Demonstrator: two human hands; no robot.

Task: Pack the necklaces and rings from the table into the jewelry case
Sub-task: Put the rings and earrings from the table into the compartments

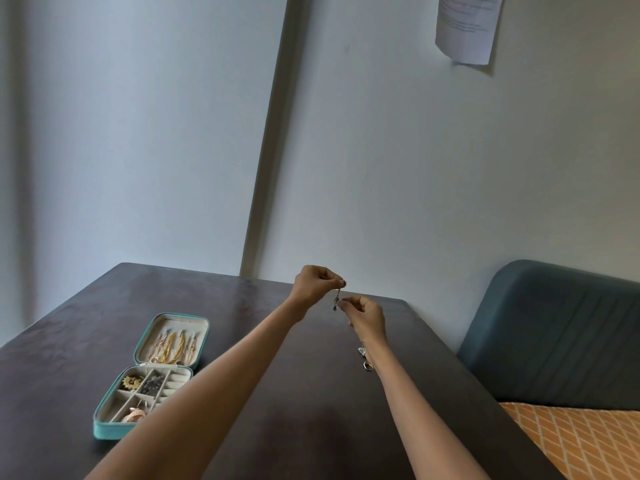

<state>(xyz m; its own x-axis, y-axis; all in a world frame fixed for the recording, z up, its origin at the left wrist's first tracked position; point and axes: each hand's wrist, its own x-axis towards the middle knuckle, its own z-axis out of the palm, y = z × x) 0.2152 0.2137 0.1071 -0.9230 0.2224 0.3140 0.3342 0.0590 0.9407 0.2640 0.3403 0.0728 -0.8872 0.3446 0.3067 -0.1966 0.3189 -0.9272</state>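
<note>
Both hands are raised over the far right part of the dark table [86, 327]. My left hand [313, 284] pinches the top of a thin necklace [337, 296], which hangs down to my right hand [367, 315], whose fingertips pinch its lower part. A small silver ring [367, 366] and another silver piece [362, 350] lie on the table beside my right wrist. The teal jewelry case [104, 429] lies open at the left. Its lid holds several gold and pink chains. Its tray compartments hold a gold flower piece, a dark piece and a pink piece.
A blue upholstered headboard [554, 330] and an orange patterned bedspread [588, 441] sit right of the table. The wall rises directly behind the table's far edge, with a paper sheet [465, 26] taped high up.
</note>
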